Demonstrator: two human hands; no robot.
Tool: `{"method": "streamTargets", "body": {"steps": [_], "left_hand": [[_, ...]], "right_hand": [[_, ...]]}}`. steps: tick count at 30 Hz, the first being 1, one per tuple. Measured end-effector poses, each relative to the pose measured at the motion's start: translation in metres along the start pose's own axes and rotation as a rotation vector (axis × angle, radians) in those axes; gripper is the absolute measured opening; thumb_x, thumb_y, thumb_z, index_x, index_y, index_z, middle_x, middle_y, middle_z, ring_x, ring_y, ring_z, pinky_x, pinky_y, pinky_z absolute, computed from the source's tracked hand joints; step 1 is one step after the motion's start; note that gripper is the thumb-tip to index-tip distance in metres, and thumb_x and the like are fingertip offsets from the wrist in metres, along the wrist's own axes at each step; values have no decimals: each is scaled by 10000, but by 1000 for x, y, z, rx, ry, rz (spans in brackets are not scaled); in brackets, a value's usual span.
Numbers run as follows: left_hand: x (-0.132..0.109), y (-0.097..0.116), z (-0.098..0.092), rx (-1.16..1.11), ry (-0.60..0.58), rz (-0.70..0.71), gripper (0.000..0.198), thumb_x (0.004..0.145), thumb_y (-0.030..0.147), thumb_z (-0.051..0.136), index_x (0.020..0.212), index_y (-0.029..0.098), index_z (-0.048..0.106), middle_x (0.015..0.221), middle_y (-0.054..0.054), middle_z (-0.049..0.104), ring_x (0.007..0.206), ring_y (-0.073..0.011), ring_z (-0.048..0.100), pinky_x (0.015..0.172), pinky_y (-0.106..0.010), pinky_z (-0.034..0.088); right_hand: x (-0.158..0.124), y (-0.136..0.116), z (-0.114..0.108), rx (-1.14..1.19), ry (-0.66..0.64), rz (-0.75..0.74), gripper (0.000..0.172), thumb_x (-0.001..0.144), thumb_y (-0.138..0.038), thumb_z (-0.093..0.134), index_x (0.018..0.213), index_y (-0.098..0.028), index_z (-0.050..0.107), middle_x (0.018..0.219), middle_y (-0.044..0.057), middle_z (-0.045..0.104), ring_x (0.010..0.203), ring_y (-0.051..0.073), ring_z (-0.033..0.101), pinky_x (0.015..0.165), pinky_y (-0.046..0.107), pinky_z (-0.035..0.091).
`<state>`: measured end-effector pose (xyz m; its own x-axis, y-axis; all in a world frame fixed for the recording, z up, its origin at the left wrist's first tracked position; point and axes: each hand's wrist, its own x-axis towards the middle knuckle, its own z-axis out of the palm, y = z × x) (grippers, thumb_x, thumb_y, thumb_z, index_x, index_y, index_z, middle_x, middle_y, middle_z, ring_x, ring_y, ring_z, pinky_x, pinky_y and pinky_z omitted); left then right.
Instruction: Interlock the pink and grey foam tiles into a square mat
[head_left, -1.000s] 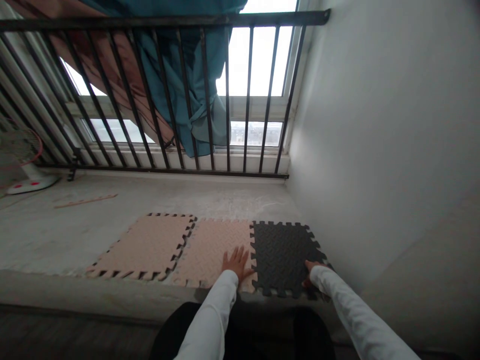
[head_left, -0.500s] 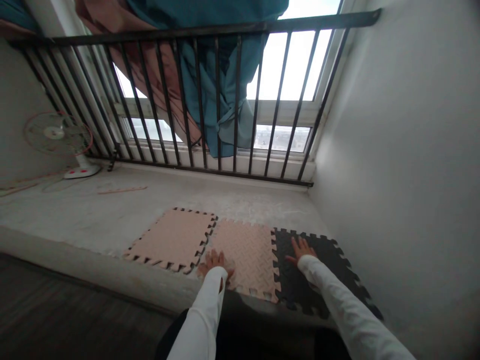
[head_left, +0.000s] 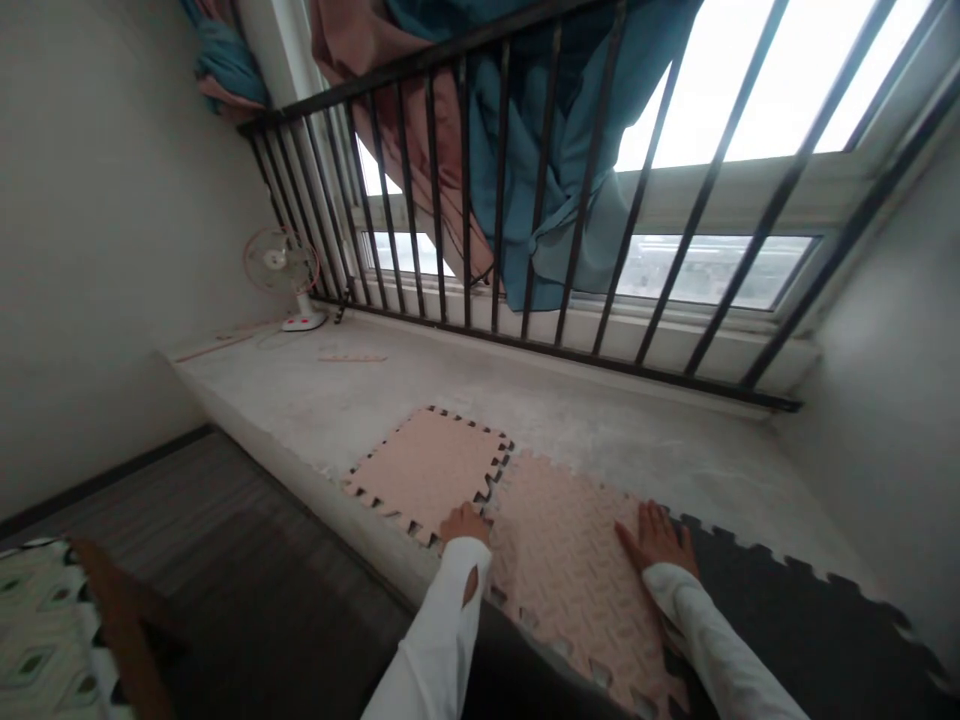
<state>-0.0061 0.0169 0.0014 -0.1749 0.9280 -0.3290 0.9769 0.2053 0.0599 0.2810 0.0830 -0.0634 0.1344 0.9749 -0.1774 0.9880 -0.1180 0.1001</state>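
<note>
Three foam mat tiles lie in a row on the ledge. My left hand (head_left: 465,524) is at the near right corner of the left pink foam mat (head_left: 431,465), its fingers curled together over the edge. The textured pink foam mat (head_left: 562,545) sits in the middle, with a narrow jagged gap between it and the left one. My right hand (head_left: 660,540) rests flat with fingers spread, near the seam where the middle mat meets the black foam mat (head_left: 787,610). Part of that seam is hidden under the hand and sleeve.
A black metal railing (head_left: 540,350) runs along the back, before a window with a blue and pink curtain (head_left: 517,180). A small fan (head_left: 300,310) and a thin strip (head_left: 352,359) stand and lie farther left. The ledge (head_left: 247,400) drops to a dark floor (head_left: 262,560).
The view has turned left. My left hand has moved from the middle mat to the left mat's corner and its fingers have curled. My right hand has shifted left towards the seam.
</note>
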Motion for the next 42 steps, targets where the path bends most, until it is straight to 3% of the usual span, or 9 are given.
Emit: {"method": "streamTargets", "body": {"steps": [7,12,18,22,24,27,31,35,42], "left_hand": [[2,-17,-1,31,64,-58,364,822,123,262,1014,205,560,1222,-81,419,1091,-215,390,780,-341,425],[-7,-4,-17,33,108,-64,368,827,109,240,1016,156,552,1152,-114,446,1062,-222,408,778,-333,422],[-63,105,-24,-55,331,296,385,800,75,253,1079,150,507,1133,-101,484,1007,-199,451,770,-299,439],[-109,175,0,-339,223,915,522,749,160,417,1262,174,318,1261,-51,425,1113,-136,395,946,-229,327],[-111,180,11,-381,203,958,590,745,211,429,1304,174,244,1325,-41,357,1183,-138,326,1002,-241,254],[-88,158,25,-237,151,570,661,722,261,467,1316,114,215,1384,-110,230,1257,-224,197,1034,-364,180],[-52,126,52,-51,49,205,769,683,376,512,1326,133,168,1410,-136,65,1278,-293,43,1012,-496,110],[-41,116,77,-23,120,216,568,793,413,301,1317,220,201,1413,-65,91,1284,-243,75,1002,-518,91],[-40,113,80,24,323,204,513,801,378,254,1282,209,312,1383,-61,238,1263,-247,173,992,-524,105]], "right_hand": [[-14,12,13,354,85,-13,643,749,-428,301,1288,-80,268,1378,122,236,1266,206,167,1025,402,185],[-93,72,52,792,417,-6,716,641,-596,334,1150,-106,444,1240,145,446,1169,256,369,978,426,298],[-206,130,66,951,543,279,613,668,-612,354,1107,-200,469,1148,89,524,1076,257,465,932,417,359],[-235,136,58,923,647,371,636,688,-612,332,1147,-179,418,1185,124,474,1089,276,444,891,417,389],[-238,129,54,812,714,332,644,699,-599,324,1136,-137,422,1213,161,435,1138,286,389,922,421,355],[-228,102,50,580,694,269,658,722,-565,304,1156,-84,422,1284,202,329,1196,304,300,959,433,295],[-195,61,35,323,342,428,715,707,-566,372,1286,-151,303,1357,192,207,1235,360,173,921,522,266],[-156,44,15,220,33,549,759,672,-688,317,1318,-310,192,1395,141,155,1247,372,90,914,608,134],[-93,50,8,179,-7,534,743,645,-756,128,1299,-404,138,1417,111,65,1250,380,-12,852,668,-76]]}}
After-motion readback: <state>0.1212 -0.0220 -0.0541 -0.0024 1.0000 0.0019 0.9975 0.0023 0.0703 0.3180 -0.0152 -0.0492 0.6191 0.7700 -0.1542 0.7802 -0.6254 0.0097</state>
